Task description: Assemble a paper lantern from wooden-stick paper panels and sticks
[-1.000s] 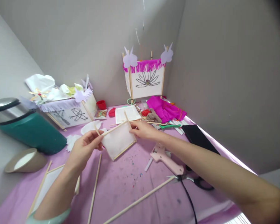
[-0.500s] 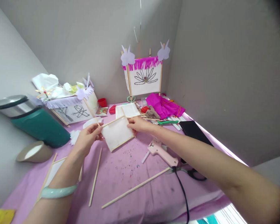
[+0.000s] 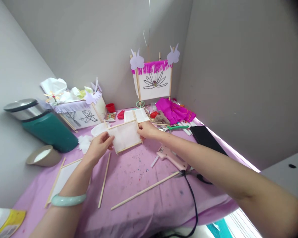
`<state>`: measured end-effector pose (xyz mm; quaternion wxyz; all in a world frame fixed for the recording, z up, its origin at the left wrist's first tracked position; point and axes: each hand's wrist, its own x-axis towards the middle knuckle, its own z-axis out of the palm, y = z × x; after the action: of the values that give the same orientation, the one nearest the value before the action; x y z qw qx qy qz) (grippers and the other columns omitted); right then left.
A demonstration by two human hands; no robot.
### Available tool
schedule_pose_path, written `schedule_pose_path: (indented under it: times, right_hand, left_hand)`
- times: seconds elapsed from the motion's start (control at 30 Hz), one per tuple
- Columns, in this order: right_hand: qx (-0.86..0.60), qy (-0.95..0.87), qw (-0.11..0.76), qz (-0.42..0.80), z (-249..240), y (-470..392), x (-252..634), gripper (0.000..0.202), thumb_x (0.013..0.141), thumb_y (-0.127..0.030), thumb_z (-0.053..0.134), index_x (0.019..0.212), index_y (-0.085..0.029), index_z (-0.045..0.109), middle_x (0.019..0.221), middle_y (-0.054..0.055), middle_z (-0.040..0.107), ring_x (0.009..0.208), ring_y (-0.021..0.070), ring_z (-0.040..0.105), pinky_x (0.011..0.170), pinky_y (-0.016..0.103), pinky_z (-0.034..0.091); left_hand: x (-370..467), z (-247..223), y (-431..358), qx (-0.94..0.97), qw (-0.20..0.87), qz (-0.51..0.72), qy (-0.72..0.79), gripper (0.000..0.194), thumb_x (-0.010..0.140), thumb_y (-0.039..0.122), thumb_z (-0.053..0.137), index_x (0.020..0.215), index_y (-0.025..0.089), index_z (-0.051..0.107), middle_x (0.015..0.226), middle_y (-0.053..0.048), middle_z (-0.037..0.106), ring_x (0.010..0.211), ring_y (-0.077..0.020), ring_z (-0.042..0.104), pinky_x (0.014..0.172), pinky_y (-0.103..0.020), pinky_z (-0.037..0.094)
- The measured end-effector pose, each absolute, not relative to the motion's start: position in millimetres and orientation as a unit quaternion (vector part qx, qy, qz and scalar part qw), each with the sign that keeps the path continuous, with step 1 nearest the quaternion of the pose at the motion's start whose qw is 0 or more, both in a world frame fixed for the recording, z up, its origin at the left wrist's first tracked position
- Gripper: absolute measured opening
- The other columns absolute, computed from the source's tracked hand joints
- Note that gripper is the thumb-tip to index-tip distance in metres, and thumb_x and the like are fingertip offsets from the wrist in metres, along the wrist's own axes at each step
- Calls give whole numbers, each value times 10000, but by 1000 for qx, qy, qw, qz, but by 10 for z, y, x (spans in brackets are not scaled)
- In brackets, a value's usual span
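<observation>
Between my hands, above the purple cloth, is a small wooden-stick frame covered with white paper. My left hand pinches its left side, thumb in front. On the right side, my right hand grips the edge stick, with its fingers partly hidden behind the frame. A loose wooden stick lies below my left hand, and a longer stick lies slantwise nearer the front. Under my left forearm, a second papered stick frame is partly covered. A pink glue gun rests beside my right forearm.
A green tumbler, a beige cup and a decorated paper box stand at left. At the back is a fringed paper lantern. Magenta paper, green-handled pliers and a black phone lie at right. The glue gun's cord crosses the front edge.
The papered frame has turned slightly, its lower edge now more level and a little higher. Both hands still hold it. The whole view has shifted a little.
</observation>
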<state>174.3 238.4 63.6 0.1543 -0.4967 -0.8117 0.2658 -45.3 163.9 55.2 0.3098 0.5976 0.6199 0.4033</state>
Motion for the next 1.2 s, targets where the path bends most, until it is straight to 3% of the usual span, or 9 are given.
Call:
schedule_pose_path:
  times: [0.3, 0.7, 1.03, 1.2]
  right_hand:
    - [-478, -837, 185, 190, 647, 2352, 1780, 250, 802, -156, 498, 923, -160, 717, 941, 62, 726, 804, 162, 624, 654, 210, 380]
    - [-495, -820, 245, 151, 551, 2284, 1717, 289, 794, -161, 492, 1009, -131, 683, 959, 111, 711, 813, 193, 613, 668, 243, 370]
    - [-504, -805, 249, 190, 566, 2320, 1754, 221, 777, -162, 540, 928, -165, 702, 878, 39, 722, 754, 145, 606, 627, 215, 369]
    - [-494, -805, 257, 204, 528, 2339, 1766, 202, 792, -165, 557, 952, -161, 681, 925, 36, 717, 795, 135, 614, 668, 206, 393]
  left_hand:
    - [-484, 518, 1587, 623, 297, 380, 616, 284, 761, 424, 568, 882, 169, 600, 713, 12, 581, 631, -135, 564, 586, -270, 513]
    - [-516, 431, 1607, 618, 261, 373, 641, 207, 771, 385, 543, 791, 184, 589, 679, 14, 604, 615, -154, 614, 596, -282, 512]
    - [-485, 468, 1503, 605, 294, 385, 631, 258, 779, 439, 556, 742, 184, 536, 594, 23, 592, 533, -147, 599, 538, -270, 493]
    - [-494, 433, 1440, 595, 317, 343, 654, 294, 682, 461, 663, 690, 190, 549, 556, 20, 613, 503, -161, 594, 515, -269, 466]
